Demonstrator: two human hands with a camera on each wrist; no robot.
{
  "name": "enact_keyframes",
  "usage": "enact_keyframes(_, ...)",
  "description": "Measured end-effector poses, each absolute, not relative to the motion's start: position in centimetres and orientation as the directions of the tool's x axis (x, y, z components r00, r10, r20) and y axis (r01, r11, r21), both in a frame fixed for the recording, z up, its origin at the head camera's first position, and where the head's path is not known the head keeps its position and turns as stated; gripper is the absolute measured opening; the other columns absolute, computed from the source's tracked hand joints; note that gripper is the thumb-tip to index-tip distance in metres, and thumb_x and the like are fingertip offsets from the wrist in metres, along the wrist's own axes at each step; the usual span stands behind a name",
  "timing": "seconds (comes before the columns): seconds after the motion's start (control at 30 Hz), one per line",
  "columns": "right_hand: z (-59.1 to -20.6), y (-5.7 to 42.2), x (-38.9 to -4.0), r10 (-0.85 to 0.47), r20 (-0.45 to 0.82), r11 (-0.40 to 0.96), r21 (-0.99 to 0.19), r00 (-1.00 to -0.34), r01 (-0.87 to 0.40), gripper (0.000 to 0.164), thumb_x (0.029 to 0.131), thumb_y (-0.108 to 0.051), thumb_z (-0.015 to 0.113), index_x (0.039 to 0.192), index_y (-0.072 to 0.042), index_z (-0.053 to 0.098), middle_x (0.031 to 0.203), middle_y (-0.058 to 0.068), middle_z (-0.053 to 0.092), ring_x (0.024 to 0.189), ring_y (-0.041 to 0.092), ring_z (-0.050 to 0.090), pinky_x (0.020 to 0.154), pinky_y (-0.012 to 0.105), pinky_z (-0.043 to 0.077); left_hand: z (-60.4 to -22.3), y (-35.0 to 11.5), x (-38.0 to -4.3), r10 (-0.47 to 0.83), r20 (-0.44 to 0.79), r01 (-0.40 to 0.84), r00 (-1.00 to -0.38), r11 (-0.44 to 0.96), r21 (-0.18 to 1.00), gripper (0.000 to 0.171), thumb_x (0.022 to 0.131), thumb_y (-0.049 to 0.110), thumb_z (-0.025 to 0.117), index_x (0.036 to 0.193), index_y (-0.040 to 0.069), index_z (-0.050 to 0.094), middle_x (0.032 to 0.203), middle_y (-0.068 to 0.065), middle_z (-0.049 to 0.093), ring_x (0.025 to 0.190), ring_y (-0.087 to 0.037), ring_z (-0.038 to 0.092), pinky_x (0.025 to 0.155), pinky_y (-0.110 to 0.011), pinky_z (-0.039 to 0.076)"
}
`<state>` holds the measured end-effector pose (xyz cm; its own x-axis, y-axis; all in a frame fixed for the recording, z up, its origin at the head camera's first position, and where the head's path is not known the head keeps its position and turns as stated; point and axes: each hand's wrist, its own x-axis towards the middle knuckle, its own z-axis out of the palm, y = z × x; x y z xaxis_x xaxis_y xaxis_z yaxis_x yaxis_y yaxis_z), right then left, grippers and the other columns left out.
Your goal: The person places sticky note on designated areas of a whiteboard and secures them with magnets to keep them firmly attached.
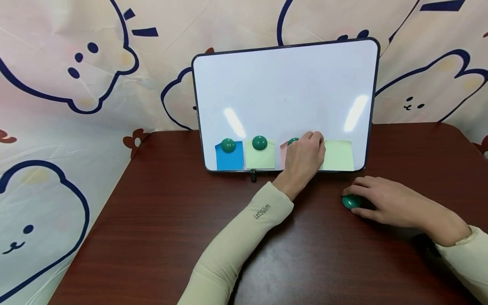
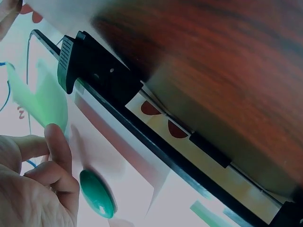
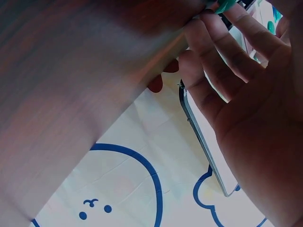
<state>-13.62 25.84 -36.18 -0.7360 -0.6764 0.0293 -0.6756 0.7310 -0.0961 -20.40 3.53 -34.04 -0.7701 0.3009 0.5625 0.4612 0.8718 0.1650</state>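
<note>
My left hand (image 1: 306, 154) is at the lower part of the whiteboard (image 1: 282, 93), partly covering a pink sticky note (image 1: 283, 154). Its bent fingers pinch the edge of a light green sticky note (image 1: 338, 155); this note (image 2: 45, 101) bows outward in the left wrist view. Beside those fingers a round green magnet (image 2: 97, 194) sits on the pink note. On the table, my right hand (image 1: 392, 201) grips another green magnet (image 1: 350, 202) between thumb and fingers. Only a bit of that magnet (image 3: 225, 5) shows past the fingertips in the right wrist view.
Left on the board, a blue note (image 1: 230, 159) and a pale green note (image 1: 260, 159) each carry a green magnet. The whiteboard stands tilted on black clips (image 1: 253, 176) on the brown table (image 1: 160, 220). A patterned cloth (image 1: 57, 127) hangs behind.
</note>
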Motion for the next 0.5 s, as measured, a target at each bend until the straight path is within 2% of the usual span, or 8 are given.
enact_keyframes(0.5,-36.03,25.77,-13.54,-0.679,0.036,0.728,-0.097,-0.733,-0.679,0.036,0.084,-0.036,0.078,0.118,-0.032,0.066,0.107,-0.016,0.059,0.089,0.002,0.055,0.076,0.033,0.054,-34.19,3.42,-20.82,0.245,0.535,0.441,-0.808,0.854,0.275,0.017,0.1,0.022,0.058,0.095,0.019,0.074,0.085,0.009,0.071,0.064,-0.004,0.06,0.053,-0.013,0.042)
